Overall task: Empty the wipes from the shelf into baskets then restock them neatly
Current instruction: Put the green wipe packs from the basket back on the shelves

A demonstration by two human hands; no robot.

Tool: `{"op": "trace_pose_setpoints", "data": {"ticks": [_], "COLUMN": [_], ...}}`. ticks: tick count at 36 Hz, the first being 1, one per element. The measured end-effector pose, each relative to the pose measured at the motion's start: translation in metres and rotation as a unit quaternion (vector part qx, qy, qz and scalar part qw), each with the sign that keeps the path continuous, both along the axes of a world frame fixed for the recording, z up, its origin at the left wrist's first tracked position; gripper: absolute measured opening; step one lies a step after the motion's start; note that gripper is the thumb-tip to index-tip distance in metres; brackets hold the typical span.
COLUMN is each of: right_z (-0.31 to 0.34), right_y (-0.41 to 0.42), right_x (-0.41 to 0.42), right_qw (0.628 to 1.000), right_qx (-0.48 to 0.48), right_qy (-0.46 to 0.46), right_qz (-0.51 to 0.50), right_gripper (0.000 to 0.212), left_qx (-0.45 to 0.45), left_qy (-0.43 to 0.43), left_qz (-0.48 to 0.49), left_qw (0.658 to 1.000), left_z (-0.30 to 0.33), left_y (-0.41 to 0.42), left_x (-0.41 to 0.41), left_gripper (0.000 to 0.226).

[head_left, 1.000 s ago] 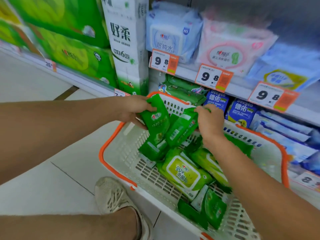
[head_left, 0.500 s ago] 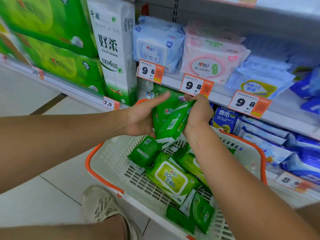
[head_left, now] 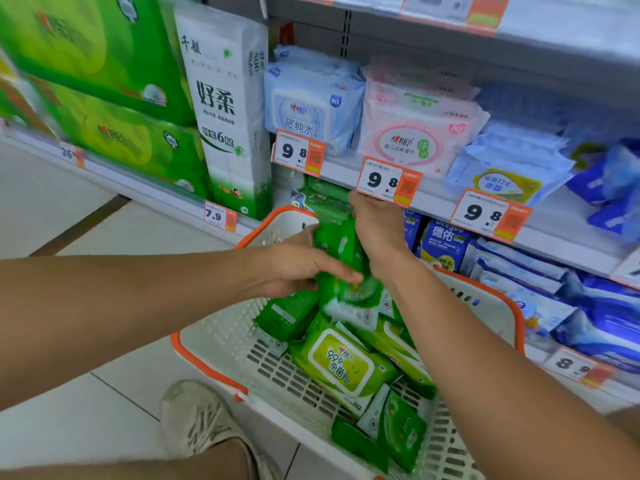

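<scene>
Head-worn view, down, close over basket (head_left: 207, 355)

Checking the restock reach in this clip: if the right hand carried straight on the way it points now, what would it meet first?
The right hand points up and back at the shelf. Most likely it meets the green wipes packs already on the lower shelf, just under the 9.8 price tag. Depth is unclear, so the tag strip could come first.

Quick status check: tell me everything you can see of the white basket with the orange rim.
The basket is white plastic with slotted, vented walls and floor and an orange rim that rises into a handle at the far end. It sits low in front of the lower shelf, beside a shoe on the tiled floor. Green wipe packs lie jumbled inside, one large pack face up. Above it, the left hand and right hand hold a bunch of green packs. Its near right corner is cut off by the frame.
</scene>
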State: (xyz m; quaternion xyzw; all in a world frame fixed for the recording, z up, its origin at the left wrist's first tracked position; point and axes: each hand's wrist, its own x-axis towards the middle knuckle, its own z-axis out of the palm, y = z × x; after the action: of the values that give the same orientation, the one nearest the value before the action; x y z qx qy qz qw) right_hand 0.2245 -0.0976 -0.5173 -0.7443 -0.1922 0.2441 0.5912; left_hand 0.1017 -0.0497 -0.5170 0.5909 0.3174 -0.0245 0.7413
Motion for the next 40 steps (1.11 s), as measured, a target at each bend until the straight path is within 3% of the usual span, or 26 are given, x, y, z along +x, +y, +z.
{"op": "trace_pose_setpoints", "data": {"ticks": [3,6,8,10,13,19,22,26,30,34,36,38,40], "right_z": [0.004,0.007,0.006,0.002,0.002,0.037,0.06,0.087,0.132,0.206,0.244,0.276,0.299], "right_y": [-0.009,-0.02,-0.034,-0.048,-0.055,-0.059,-0.071,-0.085,-0.081,-0.061,-0.046,-0.025,0.005], "right_x": [0.011,0.027,0.033,0.033,0.029,0.027,0.023,0.019,0.003,-0.006,0.0,0.006,0.011], "right_qw": [1.0,0.997,0.981,0.947,0.936,0.957,0.946,0.933,0.938,0.934,0.931,0.928,0.936], "right_qx": [-0.004,0.0,-0.027,-0.038,0.014,0.154,0.196,0.224,0.213,0.211,0.22,0.223,0.215], "right_qy": [0.009,0.068,0.163,0.221,0.196,0.171,0.171,0.142,0.034,-0.037,-0.024,0.003,0.006], "right_qz": [0.028,0.023,0.104,0.231,0.291,0.177,0.193,0.242,0.272,0.285,0.292,0.299,0.28], "right_gripper": [0.046,0.05,0.047,0.047,0.051,0.05,0.05,0.048,0.046,0.041,0.037,0.034,0.035], "left_qx": [-0.012,-0.03,-0.023,-0.02,-0.002,0.164,0.232,0.27,0.29,0.28,0.261,0.228,0.268], "left_qy": [0.014,-0.007,-0.04,-0.07,-0.097,-0.147,-0.156,-0.155,-0.171,-0.198,-0.217,-0.236,-0.274], "left_qz": [0.045,0.08,0.094,0.115,0.156,0.213,0.221,0.168,0.101,0.154,0.182,0.21,0.259], "left_qw": [0.999,0.996,0.995,0.991,0.983,0.952,0.934,0.935,0.936,0.927,0.923,0.921,0.887], "left_z": [-0.015,-0.014,-0.006,0.008,0.028,0.074,0.095,0.128,0.175,0.237,0.266,0.289,0.301], "left_y": [0.002,0.009,0.015,0.021,0.029,0.021,0.01,-0.008,-0.011,0.006,0.022,0.04,0.058], "left_x": [-0.002,-0.003,-0.001,0.002,0.009,0.017,0.017,0.009,0.005,0.011,0.015,0.021,0.027], "left_gripper": [0.083,0.074,0.059,0.064,0.087,0.106,0.092,0.073,0.067,0.044,0.055,0.093,0.076]}}
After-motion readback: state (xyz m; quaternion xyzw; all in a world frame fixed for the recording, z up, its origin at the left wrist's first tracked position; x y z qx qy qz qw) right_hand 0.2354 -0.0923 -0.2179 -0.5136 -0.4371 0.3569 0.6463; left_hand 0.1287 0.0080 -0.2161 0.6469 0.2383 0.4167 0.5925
